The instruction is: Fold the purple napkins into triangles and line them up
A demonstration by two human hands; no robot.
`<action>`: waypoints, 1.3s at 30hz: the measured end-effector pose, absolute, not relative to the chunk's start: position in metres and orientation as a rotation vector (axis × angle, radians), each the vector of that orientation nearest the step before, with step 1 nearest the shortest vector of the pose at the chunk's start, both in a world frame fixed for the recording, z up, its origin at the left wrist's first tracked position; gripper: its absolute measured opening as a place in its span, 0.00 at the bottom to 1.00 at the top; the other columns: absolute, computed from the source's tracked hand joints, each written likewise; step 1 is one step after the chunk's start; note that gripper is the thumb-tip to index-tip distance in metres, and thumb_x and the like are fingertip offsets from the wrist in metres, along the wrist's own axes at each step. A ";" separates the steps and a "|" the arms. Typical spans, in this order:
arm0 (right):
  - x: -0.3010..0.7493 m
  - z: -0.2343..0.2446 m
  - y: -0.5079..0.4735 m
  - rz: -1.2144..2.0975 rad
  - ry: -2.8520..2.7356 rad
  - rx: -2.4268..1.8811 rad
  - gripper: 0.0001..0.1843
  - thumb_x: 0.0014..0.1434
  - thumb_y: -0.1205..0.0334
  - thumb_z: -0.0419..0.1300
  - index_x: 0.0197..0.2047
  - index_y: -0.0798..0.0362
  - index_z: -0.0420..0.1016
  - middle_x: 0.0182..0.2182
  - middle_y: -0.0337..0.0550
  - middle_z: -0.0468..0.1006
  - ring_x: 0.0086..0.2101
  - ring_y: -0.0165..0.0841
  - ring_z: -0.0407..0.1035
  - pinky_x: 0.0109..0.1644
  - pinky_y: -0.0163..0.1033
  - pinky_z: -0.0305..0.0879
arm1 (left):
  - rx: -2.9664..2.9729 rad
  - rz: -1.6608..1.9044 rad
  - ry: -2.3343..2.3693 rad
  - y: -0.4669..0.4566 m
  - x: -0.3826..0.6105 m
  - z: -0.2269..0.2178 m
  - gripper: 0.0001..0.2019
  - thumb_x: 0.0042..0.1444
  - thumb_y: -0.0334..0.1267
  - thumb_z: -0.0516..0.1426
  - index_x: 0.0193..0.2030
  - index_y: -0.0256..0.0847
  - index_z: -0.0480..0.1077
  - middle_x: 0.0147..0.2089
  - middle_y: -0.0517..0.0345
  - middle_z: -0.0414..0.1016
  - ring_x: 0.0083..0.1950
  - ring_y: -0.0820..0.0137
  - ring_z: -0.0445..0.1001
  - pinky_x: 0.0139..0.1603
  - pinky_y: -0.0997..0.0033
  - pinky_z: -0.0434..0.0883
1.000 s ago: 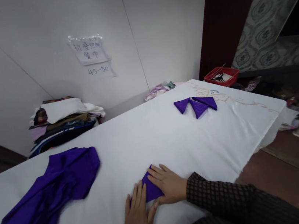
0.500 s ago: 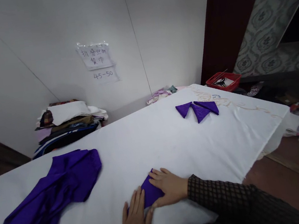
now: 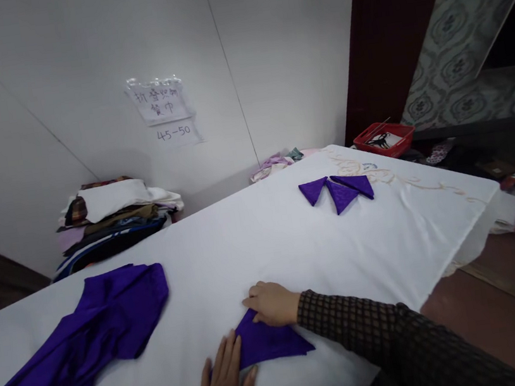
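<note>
A folded purple napkin (image 3: 271,338) lies on the white tablecloth in front of me, roughly a triangle with a pointed corner toward the right. My left hand (image 3: 223,377) rests flat at its left end, fingers stretched out and partly over the cloth. At the napkin's upper corner, the fingers of my right hand (image 3: 273,304) are bent down and closed on the fabric; their tips are partly hidden. Farther back sit several small purple folded triangles (image 3: 343,195) close together. A loose, crumpled heap of purple cloth (image 3: 108,329) spreads over the left side.
A stack of folded clothes (image 3: 118,209) stands beyond the table's far left edge. Pale garments (image 3: 273,165) lie by the wall. A red basket (image 3: 384,140) holding dark-handled scissors is at the far right corner. Handwritten paper signs (image 3: 163,110) hang on the wall.
The napkin has gone from a compact shape under both hands to a wider one stretching right. My right hand has shifted to its upper corner, fingers now bent; my left stays flat.
</note>
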State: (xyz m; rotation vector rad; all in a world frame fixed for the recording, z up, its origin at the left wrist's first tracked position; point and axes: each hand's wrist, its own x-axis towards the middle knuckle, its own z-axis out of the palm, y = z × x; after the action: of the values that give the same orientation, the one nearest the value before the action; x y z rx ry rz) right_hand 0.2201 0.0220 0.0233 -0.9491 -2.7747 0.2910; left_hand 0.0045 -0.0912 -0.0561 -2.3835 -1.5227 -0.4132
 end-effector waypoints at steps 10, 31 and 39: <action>0.248 0.031 0.041 0.665 -2.764 -1.239 0.15 0.53 0.56 0.63 0.43 0.54 0.76 0.40 0.48 0.77 0.42 0.38 0.70 0.39 0.37 0.63 | -2.624 -0.269 -1.643 -0.046 0.029 -0.020 0.19 0.59 0.46 0.50 0.56 0.54 0.67 0.60 0.60 0.68 0.65 0.57 0.59 0.63 0.47 0.52; 0.306 -0.005 0.089 1.493 -1.537 -1.078 0.30 0.41 0.75 0.61 0.51 0.54 0.71 0.34 0.37 0.77 0.30 0.28 0.69 0.36 0.34 0.65 | -2.794 -0.516 -2.265 0.057 0.116 0.021 0.16 0.46 0.29 0.58 0.45 0.40 0.72 0.41 0.53 0.74 0.42 0.67 0.71 0.46 0.68 0.65; 0.306 -0.002 0.078 1.742 -1.155 -0.912 0.34 0.42 0.72 0.64 0.55 0.53 0.66 0.33 0.37 0.78 0.29 0.28 0.71 0.37 0.35 0.67 | -2.712 -0.991 -2.772 0.055 0.109 0.023 0.05 0.40 0.30 0.61 0.25 0.40 0.68 0.24 0.65 0.68 0.30 0.73 0.67 0.34 0.73 0.64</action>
State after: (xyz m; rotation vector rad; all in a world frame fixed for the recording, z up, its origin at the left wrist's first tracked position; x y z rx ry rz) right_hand 0.3064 0.0783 -0.0022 -0.9116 -1.1550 1.7416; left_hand 0.1091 0.0553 0.0234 -2.7120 -2.7720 -0.9909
